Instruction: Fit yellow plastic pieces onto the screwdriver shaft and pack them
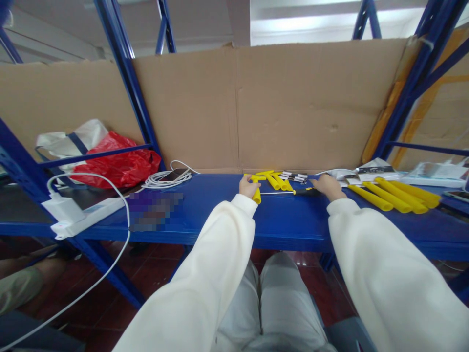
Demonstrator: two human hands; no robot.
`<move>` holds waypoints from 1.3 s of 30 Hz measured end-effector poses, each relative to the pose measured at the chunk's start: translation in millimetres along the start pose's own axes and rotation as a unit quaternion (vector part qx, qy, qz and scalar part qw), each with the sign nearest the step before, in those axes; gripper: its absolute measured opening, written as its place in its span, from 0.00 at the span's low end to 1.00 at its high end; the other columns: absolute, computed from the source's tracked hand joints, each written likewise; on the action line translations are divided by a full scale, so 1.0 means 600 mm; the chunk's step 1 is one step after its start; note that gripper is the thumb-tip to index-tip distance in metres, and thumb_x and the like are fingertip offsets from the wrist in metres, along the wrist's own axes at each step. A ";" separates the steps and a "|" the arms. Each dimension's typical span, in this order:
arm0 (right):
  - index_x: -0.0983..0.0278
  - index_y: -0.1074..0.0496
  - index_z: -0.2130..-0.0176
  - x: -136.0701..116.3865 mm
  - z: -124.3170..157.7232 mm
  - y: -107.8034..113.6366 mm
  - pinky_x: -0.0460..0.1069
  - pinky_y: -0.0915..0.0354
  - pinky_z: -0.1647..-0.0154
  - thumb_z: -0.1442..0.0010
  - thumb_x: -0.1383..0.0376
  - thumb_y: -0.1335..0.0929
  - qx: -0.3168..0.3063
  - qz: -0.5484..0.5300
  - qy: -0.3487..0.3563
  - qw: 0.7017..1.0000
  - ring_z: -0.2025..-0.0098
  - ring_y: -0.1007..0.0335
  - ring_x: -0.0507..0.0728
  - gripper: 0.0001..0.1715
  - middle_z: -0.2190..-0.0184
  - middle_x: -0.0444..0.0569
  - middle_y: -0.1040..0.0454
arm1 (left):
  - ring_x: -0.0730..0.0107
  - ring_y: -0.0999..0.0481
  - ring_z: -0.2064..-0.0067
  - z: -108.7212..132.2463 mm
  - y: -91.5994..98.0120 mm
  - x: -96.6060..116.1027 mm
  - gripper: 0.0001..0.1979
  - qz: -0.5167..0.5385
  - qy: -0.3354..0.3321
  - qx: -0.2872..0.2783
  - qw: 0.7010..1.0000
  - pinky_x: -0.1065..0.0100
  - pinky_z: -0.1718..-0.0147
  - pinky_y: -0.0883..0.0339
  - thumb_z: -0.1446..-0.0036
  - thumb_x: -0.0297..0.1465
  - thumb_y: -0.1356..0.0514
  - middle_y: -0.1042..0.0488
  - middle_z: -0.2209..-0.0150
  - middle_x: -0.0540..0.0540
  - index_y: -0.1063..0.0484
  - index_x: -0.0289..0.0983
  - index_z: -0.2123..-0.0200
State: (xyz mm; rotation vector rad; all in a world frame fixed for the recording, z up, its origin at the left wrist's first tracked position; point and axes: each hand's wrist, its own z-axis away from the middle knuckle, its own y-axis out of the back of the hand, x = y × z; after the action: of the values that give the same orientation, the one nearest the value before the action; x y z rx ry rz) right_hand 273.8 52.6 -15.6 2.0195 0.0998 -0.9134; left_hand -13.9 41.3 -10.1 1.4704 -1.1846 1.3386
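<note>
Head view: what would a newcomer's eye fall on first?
Probably the bunched red plastic bag at the left. Next, the bright yellow tubes lying side by side on the blue table, right of the right hand. Near the middle, the left hand holds a yellow piece by the shaft of a black-handled tool.

Blue metal rack (130, 83) | blue tabletop (210, 195) | brown cardboard panel (293, 107) | dark-red tiled floor (157, 274) | bright light above (311, 37)
</note>
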 end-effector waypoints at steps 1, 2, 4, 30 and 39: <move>0.62 0.29 0.75 -0.008 -0.001 -0.005 0.64 0.34 0.43 0.52 0.64 0.22 -0.010 0.011 0.004 1.000 0.44 0.27 0.74 0.13 0.64 0.62 0.21 | 0.59 0.22 0.42 -0.001 -0.001 -0.001 0.28 0.001 0.001 0.000 1.000 0.67 0.47 0.28 0.55 0.13 0.31 0.24 0.42 0.36 0.25 0.33 0.49; 0.62 0.30 0.75 -0.017 -0.003 -0.009 0.65 0.36 0.41 0.53 0.66 0.23 -0.017 0.019 0.003 1.000 0.43 0.28 0.74 0.12 0.62 0.61 0.21 | 0.59 0.22 0.42 -0.002 -0.002 -0.002 0.28 0.001 0.003 -0.001 1.000 0.67 0.47 0.27 0.55 0.14 0.31 0.24 0.42 0.36 0.25 0.34 0.49; 0.62 0.33 0.77 -0.036 -0.006 -0.018 0.67 0.41 0.36 0.55 0.69 0.22 -0.019 0.018 -0.004 1.000 0.41 0.29 0.75 0.16 0.60 0.60 0.20 | 0.59 0.21 0.43 -0.003 -0.003 -0.004 0.27 0.002 0.011 -0.006 1.000 0.66 0.48 0.27 0.53 0.15 0.31 0.25 0.41 0.36 0.26 0.34 0.48; 0.71 0.23 0.57 -0.077 -0.048 -0.063 0.66 0.34 0.44 0.43 0.58 0.29 0.026 0.083 0.036 0.996 0.45 0.26 0.74 0.20 0.55 0.70 0.23 | 0.53 0.22 0.43 -0.024 -0.023 -0.038 0.22 0.033 -0.018 -0.013 0.999 0.60 0.44 0.31 0.60 0.15 0.31 0.21 0.49 0.36 0.25 0.35 0.60; 0.62 0.33 0.57 -0.070 -0.033 -0.057 0.59 0.27 0.50 0.48 0.65 0.28 0.117 -0.306 0.073 0.942 0.59 0.24 0.60 0.18 0.60 0.51 0.26 | 0.59 0.19 0.58 -0.027 -0.016 -0.037 0.20 0.070 0.023 0.012 0.997 0.57 0.50 0.28 0.63 0.14 0.33 0.25 0.69 0.49 0.28 0.37 0.66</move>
State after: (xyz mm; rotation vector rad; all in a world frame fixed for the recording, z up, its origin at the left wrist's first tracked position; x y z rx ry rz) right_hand 241.0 98.8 -5.9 2.3225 0.7707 -1.1926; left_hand -8.5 61.5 -29.8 1.3870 -1.2644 1.4786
